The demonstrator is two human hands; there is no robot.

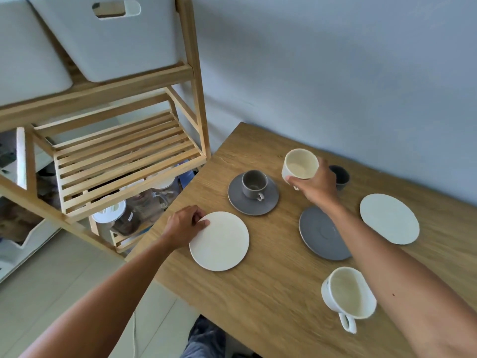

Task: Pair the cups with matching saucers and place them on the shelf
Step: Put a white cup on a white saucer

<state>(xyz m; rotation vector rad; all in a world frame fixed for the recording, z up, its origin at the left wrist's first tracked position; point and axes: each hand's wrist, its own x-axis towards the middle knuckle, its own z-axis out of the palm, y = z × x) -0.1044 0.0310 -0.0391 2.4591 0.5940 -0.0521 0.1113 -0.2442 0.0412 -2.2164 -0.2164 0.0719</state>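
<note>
Head view, left hand palm-down, fingers curled over white saucer edge, right hand extended, gripping lifted white cup, grey saucer beneath its wrist.

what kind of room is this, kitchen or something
Probably a home kitchen or dining corner. A wooden table holds cups and saucers, such as the grey cup; beside it a slatted wooden shelf carries white bins, with storage jars below.

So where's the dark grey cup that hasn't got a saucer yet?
In the head view, the dark grey cup stands at the table's far edge by the wall, mostly hidden behind the right hand, which holds a cream cup.
</note>
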